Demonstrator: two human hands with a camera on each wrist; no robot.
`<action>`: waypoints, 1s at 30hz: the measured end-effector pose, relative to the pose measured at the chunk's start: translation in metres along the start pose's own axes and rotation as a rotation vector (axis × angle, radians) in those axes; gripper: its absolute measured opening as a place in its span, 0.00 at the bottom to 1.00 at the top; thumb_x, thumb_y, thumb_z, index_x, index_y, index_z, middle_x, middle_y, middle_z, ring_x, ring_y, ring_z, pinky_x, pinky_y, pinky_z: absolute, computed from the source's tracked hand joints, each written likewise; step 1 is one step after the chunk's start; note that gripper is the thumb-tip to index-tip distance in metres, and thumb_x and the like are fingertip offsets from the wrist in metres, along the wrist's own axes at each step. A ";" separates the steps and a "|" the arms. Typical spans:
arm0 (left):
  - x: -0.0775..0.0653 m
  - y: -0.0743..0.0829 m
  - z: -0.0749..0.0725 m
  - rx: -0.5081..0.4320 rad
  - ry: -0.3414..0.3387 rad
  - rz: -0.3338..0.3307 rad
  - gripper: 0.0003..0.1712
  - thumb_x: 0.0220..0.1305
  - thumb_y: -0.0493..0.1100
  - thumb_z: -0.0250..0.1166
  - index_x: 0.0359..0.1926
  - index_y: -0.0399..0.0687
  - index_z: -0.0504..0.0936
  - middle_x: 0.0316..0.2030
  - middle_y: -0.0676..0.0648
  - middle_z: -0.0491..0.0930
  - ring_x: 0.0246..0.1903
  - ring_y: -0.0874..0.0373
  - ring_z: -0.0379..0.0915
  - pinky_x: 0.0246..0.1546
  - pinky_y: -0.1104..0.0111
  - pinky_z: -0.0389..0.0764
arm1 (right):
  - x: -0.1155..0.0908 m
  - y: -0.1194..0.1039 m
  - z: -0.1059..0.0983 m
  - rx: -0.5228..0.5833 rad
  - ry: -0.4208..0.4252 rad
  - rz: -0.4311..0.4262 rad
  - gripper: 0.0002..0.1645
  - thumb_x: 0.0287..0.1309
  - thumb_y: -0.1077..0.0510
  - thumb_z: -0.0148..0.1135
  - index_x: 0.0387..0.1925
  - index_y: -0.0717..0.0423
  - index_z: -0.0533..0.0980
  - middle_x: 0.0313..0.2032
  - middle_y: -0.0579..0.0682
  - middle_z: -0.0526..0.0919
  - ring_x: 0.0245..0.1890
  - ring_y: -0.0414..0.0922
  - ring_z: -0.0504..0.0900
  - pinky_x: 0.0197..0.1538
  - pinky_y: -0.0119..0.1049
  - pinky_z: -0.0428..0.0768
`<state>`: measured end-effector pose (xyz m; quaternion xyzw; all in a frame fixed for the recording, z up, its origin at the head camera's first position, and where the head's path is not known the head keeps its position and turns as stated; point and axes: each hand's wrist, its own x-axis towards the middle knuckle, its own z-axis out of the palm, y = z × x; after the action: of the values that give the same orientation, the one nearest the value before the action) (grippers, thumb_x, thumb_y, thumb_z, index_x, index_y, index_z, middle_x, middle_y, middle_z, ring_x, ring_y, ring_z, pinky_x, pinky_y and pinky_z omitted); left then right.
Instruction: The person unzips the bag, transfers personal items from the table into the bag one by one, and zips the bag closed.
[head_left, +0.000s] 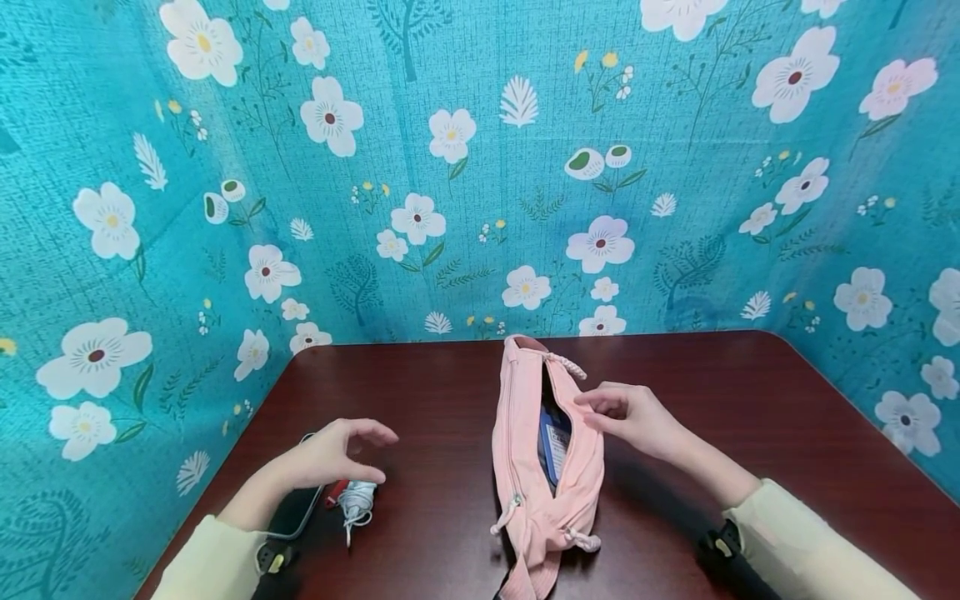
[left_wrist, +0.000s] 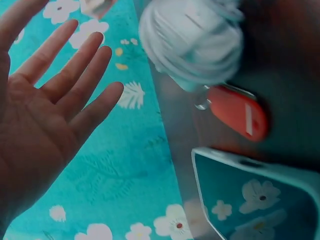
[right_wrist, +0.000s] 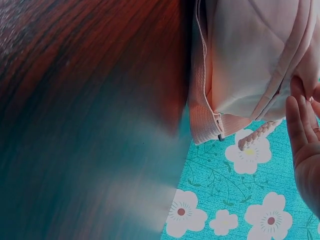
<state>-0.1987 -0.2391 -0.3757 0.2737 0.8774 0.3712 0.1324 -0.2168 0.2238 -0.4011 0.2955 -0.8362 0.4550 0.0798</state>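
A pink waist bag (head_left: 506, 450) lies on the dark wooden table with its top zipper undone. Inside the gap shows a blue item with a white label (head_left: 555, 446). My right hand (head_left: 633, 421) pinches the right edge of that opening between thumb and fingers; the right wrist view shows its fingertips on the pink cloth (right_wrist: 245, 55). Over the table's left part hovers my left hand (head_left: 333, 454), fingers spread and relaxed, holding nothing. Just beneath it are a wound white cable (head_left: 356, 504), a red fob with a metal ring (left_wrist: 237, 112) and a phone (left_wrist: 260, 200).
Braided zipper pulls (head_left: 581, 540) hang from the bag, and its strap (head_left: 528, 579) runs toward the front edge. A teal flowered cloth (head_left: 465, 208) stands behind and beside the table (head_left: 427, 392).
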 end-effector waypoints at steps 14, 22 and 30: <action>-0.033 -0.020 -0.002 -0.063 -0.085 -0.017 0.39 0.50 0.43 0.77 0.62 0.40 0.72 0.58 0.38 0.73 0.54 0.37 0.66 0.51 0.41 0.70 | 0.000 -0.001 0.000 -0.013 0.001 -0.014 0.15 0.56 0.65 0.68 0.46 0.58 0.82 0.31 0.42 0.82 0.27 0.38 0.80 0.28 0.32 0.77; -0.042 -0.037 0.004 -0.141 -0.157 -0.031 0.46 0.48 0.41 0.77 0.66 0.37 0.65 0.61 0.37 0.69 0.57 0.37 0.62 0.55 0.37 0.66 | 0.001 0.001 0.001 -0.018 0.009 -0.013 0.15 0.55 0.65 0.69 0.46 0.58 0.83 0.31 0.42 0.82 0.27 0.38 0.80 0.28 0.32 0.78; -0.044 -0.043 0.009 -0.195 -0.134 -0.052 0.45 0.48 0.37 0.76 0.66 0.39 0.65 0.60 0.34 0.68 0.57 0.34 0.62 0.53 0.41 0.70 | 0.000 0.002 0.003 -0.024 0.009 -0.021 0.15 0.56 0.65 0.69 0.47 0.61 0.82 0.33 0.45 0.84 0.29 0.38 0.81 0.30 0.32 0.79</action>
<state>-0.1756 -0.2843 -0.4116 0.2610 0.8330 0.4321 0.2264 -0.2176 0.2221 -0.4042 0.3010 -0.8380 0.4457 0.0920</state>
